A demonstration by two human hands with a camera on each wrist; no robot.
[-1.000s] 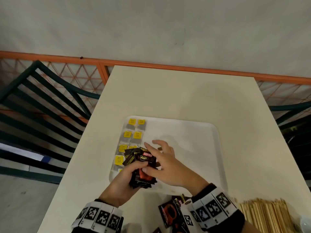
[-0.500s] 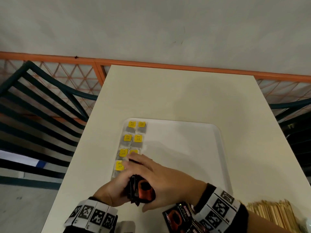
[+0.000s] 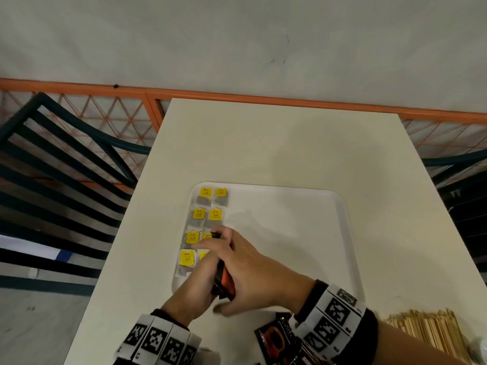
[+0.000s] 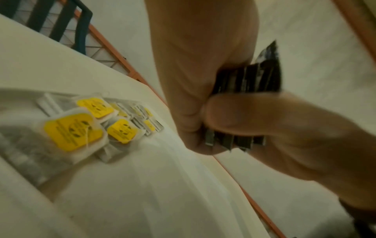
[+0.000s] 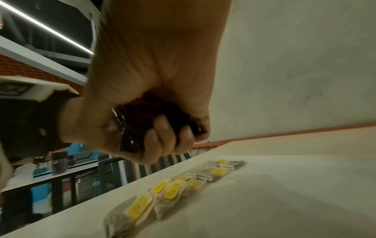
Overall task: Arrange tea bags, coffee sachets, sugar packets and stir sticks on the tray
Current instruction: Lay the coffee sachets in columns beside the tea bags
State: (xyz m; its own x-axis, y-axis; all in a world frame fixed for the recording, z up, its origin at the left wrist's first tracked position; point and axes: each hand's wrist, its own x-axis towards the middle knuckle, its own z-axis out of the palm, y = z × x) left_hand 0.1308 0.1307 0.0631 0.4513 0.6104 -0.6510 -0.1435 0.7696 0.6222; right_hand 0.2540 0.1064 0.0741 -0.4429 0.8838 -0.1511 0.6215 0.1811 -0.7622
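A white tray (image 3: pixel 340 233) lies on the cream table (image 3: pixel 276 143). Tea bags (image 3: pixel 200 214) with yellow tags lie in two columns along its left side, also seen as tea bags (image 4: pixel 75 133) and tea bags (image 5: pixel 173 190) from the wrists. Over the tray's near left corner both hands hold a stack of black and orange coffee sachets (image 3: pixel 224 280) standing on edge. My left hand (image 3: pixel 200 270) grips the stack (image 4: pixel 254 77) from the left, thumb across it. My right hand (image 3: pixel 253 272) wraps over the stack (image 5: pixel 146 109) from the right. The hands hide the nearest tea bags.
More coffee sachets (image 3: pixel 274 341) lie on the table by my right wrist. A pile of wooden stir sticks (image 3: pixel 432 330) sits at the near right. Dark chairs (image 3: pixel 66 180) and an orange railing (image 3: pixel 263 96) border the table. The tray's right part is bare.
The fanned sachets have been squared into a tight stack turned on edge. My right hand has closed over it, and both hands have drawn nearer to me.
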